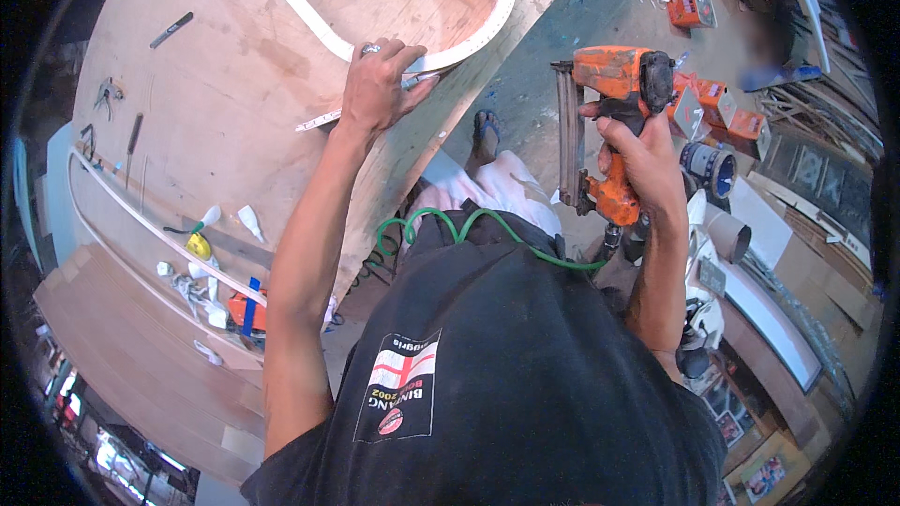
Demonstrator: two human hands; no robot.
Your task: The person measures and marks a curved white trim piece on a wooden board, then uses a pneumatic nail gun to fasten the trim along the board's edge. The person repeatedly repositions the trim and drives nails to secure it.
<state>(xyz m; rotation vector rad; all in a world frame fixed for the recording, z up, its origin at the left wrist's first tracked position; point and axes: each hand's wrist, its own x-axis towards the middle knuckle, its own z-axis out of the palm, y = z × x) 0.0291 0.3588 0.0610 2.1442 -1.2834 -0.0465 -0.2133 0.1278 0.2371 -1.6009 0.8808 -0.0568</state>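
Note:
My right hand [642,155] is wrapped round the handle of an orange pneumatic nail gun [609,70], held up off the table with its dark magazine toward the left. A green coiled air hose [534,248] runs from its base across my waist. My left hand [380,89] grips the edge of a curved white-edged wooden frame [502,14] that lies on the worktable [234,84]. Under that palm a pale strip with marks [319,120] sticks out to the left. A small silvery-blue thing shows by the thumb; its kind is unclear.
A dark pen-like tool [172,29], pliers [110,96], white bottles [250,222] and a yellow tape measure [198,245] lie on the table. Orange boxes [689,7], a blue-and-white can [710,169] and stacked boards [816,169] crowd the floor at right.

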